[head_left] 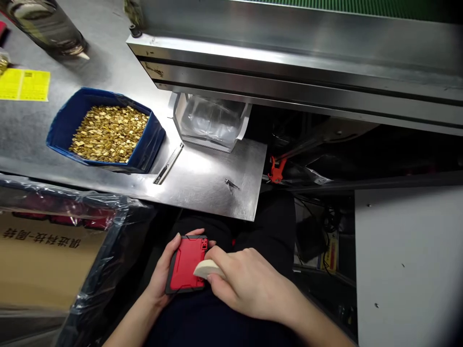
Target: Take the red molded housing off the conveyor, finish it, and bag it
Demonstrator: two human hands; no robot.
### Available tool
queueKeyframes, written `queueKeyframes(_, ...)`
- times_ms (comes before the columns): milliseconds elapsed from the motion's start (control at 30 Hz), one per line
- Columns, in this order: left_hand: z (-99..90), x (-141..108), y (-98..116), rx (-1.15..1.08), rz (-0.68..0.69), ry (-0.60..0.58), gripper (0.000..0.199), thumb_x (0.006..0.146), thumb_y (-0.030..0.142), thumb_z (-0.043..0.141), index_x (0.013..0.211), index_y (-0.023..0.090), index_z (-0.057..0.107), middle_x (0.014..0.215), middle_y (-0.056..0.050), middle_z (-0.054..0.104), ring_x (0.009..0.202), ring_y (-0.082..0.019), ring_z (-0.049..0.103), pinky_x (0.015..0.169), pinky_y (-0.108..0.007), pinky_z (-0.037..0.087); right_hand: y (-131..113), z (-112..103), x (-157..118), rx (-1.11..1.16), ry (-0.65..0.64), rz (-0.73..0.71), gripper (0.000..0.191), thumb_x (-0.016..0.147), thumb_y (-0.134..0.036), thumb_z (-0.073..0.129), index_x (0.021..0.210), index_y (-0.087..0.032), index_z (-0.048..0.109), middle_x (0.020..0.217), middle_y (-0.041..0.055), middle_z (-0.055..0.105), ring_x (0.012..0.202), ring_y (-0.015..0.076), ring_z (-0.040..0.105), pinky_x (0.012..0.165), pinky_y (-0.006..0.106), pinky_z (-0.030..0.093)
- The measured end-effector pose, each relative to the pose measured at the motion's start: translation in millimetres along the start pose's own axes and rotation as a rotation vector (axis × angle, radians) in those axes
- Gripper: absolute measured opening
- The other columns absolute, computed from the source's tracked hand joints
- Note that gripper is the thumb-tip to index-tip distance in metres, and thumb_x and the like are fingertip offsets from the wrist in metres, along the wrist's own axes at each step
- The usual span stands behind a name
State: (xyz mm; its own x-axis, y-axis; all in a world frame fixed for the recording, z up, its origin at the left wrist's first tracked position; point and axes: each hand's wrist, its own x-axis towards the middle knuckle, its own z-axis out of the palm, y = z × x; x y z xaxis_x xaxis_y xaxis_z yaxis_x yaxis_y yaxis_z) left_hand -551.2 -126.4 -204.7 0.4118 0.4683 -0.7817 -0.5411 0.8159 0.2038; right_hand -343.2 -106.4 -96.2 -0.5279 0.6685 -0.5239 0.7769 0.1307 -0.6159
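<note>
A flat red case with black edges point(187, 262) lies face up over the lap, tilted a little. My left hand point(162, 270) grips it from the left side, its thumb on the upper left edge and fingertips showing past the top. Between the thumb and fingers of my right hand point(246, 282) is a pale, rounded pad point(209, 268). The pad's tip is over the lower right part of the red face; whether it touches cannot be made out.
On the metal table point(206, 185) stand a blue bin of small gold parts point(108, 135), a grey bin with clear bags point(213, 120), a cutter point(169, 164) and nail clippers point(231, 183). A plastic-lined crate point(97, 270) is at left, a white surface point(408, 260) at right.
</note>
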Motion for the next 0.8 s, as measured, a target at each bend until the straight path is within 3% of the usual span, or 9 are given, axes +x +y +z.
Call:
queueKeyframes(400, -0.1, 2, -2, 0.010, 0.002, 0.023, 0.054, 0.101, 0.052, 0.057, 0.138, 0.012, 0.061, 0.112, -0.019, 0.075, 0.098, -0.034, 0.074, 0.084, -0.042, 0.062, 2, 12, 8, 0.031, 0.012, 0.002, 0.014, 0.104, -0.031, 0.046, 0.113, -0.024, 0.055, 0.099, 0.0005, 0.078, 0.081, 0.0223, 0.076, 0.062, 0.029, 0.037)
queueKeyframes(567, 0.5, -1, -2, 0.053, 0.014, 0.050, 0.051, 0.103, 0.052, 0.055, 0.136, 0.014, 0.062, 0.104, -0.015, 0.077, 0.082, -0.026, 0.074, 0.071, -0.031, 0.062, 20, 14, 5, 0.108, 0.040, -0.014, 0.018, 0.107, -0.032, 0.044, 0.121, -0.028, 0.055, 0.105, -0.0021, 0.077, 0.088, 0.0185, 0.075, 0.068, 0.027, 0.042)
queueKeyframes(667, 0.6, -1, -4, 0.059, 0.012, 0.029, 0.051, 0.103, 0.053, 0.054, 0.134, 0.013, 0.063, 0.106, -0.017, 0.077, 0.089, -0.028, 0.074, 0.076, -0.033, 0.062, 28, 23, 2, 0.100, 0.036, -0.061, 0.016, 0.107, -0.030, 0.044, 0.119, -0.028, 0.054, 0.102, -0.0033, 0.076, 0.085, 0.0162, 0.073, 0.068, 0.026, 0.042)
queueKeyframes(800, -2.9, 0, -8, 0.079, 0.007, 0.003, 0.050, 0.103, 0.053, 0.053, 0.132, 0.013, 0.064, 0.110, -0.019, 0.075, 0.095, -0.031, 0.073, 0.081, -0.038, 0.062, 27, 45, 6, -0.083, 0.015, -0.146, 0.013, 0.107, -0.032, 0.043, 0.108, -0.025, 0.055, 0.091, -0.0018, 0.074, 0.073, 0.0167, 0.070, 0.060, 0.029, 0.036)
